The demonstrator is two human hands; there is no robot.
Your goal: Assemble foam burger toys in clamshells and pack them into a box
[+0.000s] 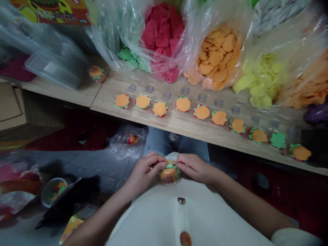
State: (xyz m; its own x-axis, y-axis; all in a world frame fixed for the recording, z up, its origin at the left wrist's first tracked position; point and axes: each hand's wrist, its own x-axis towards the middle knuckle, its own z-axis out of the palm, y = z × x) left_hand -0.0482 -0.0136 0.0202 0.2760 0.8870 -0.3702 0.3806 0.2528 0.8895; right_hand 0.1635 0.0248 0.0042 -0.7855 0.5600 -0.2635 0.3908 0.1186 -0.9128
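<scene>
Pale wood-grain worktop [102, 102] stretches across the view, its front edge slanting down to the right. On the floor [110, 171] below the worktop's left end stands a tub [44, 196] of coloured scraps. A single burger pack [96, 72] sits on the worktop's left part, with a bare patch to its right.

In front of the worktop's middle and apart from its edge, the left hand [150, 169] pinches the left rim of a clear held pack [169, 176], fingers curled. That rounded pack lies with its burger layers running left to right and its brown-marked end towards the shirt [164, 212]; which axis is longer is hard to tell. The right hand [194, 165], also curled, pinches its upper right rim.

Along the worktop's front, ten unfolded packs [182, 104] point their lid halves backwards, long axes running away from the edge; the ninth shows green on top. A narrow bare strip separates them from the worktop's edge, while bags of red [164, 27], orange [217, 51] and yellow pieces [266, 78] crowd its back.
</scene>
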